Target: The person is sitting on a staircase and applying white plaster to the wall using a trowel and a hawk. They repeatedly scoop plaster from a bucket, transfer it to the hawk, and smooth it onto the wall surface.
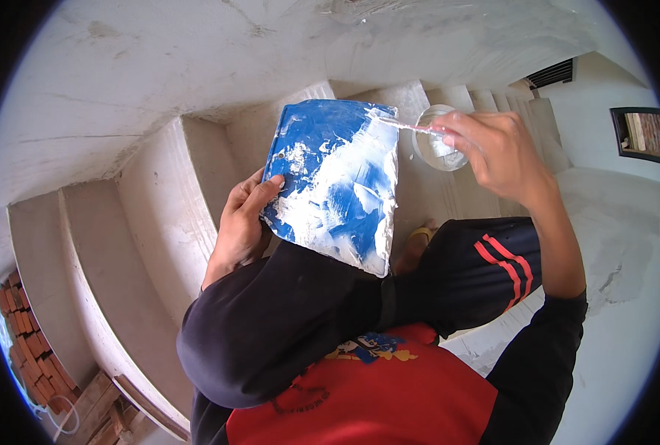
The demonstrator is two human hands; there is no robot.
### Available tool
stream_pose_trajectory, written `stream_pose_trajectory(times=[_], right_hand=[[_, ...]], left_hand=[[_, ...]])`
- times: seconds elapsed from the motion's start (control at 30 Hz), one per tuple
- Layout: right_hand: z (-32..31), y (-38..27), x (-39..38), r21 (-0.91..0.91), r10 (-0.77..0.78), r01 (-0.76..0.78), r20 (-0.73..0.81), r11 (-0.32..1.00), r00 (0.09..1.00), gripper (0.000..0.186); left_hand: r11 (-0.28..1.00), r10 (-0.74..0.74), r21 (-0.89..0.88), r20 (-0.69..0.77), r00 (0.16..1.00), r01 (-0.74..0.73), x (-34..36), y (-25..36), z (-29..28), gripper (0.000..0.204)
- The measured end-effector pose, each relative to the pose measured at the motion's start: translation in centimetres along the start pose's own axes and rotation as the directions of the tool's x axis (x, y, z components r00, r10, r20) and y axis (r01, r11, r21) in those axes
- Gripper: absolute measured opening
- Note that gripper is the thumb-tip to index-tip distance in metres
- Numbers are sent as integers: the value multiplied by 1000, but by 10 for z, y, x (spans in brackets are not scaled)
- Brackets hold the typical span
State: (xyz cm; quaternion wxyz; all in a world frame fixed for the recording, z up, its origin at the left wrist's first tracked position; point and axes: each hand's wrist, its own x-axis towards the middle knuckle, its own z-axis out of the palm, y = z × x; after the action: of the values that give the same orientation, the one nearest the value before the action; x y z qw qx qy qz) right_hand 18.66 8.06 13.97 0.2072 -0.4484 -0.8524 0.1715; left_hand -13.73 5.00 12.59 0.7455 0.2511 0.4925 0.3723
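Note:
My left hand [244,215] grips the left edge of a blue plastic board [307,133], its thumb lying on the face. White paste [345,193] is smeared across the board in a broad diagonal band, thickest along the right and lower edges. Pinched in the fingers of my right hand [496,152] is a thin, paste-coated spatula [411,127]; its tip is at the board's upper right edge. Just beyond those fingers is a clear round cup [439,165] with white stuff in it. Whether the cup touches my right hand I cannot tell.
Bare concrete stairs [144,215] run from lower left to upper right, beside a rough plastered wall [159,59]. Stacked red bricks [37,356] and wooden planks [107,408] lie at the lower left. My sandalled foot [417,245] is on a step below the board.

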Motion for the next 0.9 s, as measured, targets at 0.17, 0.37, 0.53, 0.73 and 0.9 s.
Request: stream_pose_trajectory(times=[0.17,0.37,0.53,0.73,0.9], right_hand=[[1,-14,-12,71,62,-67,72,995,995,17],[1,-27,-20,172,80,-95,91,980,993,18],[-4,-42,-30,264,152,-184,137,947,979,20],[3,-54,-47,354,230,-252,103,901,968,25],[-11,-70,-37,404,291,-372,247,836,924,26]], left_hand=[[997,-38,74,41,998,35,8,1,-5,30],[991,-64,120,59,996,56,15,5,-11,31],[993,-58,107,42,997,53,10,13,-3,29],[971,-34,237,25,999,27,9,19,1,28],[924,-89,366,-74,993,110,3,38,18,33]])
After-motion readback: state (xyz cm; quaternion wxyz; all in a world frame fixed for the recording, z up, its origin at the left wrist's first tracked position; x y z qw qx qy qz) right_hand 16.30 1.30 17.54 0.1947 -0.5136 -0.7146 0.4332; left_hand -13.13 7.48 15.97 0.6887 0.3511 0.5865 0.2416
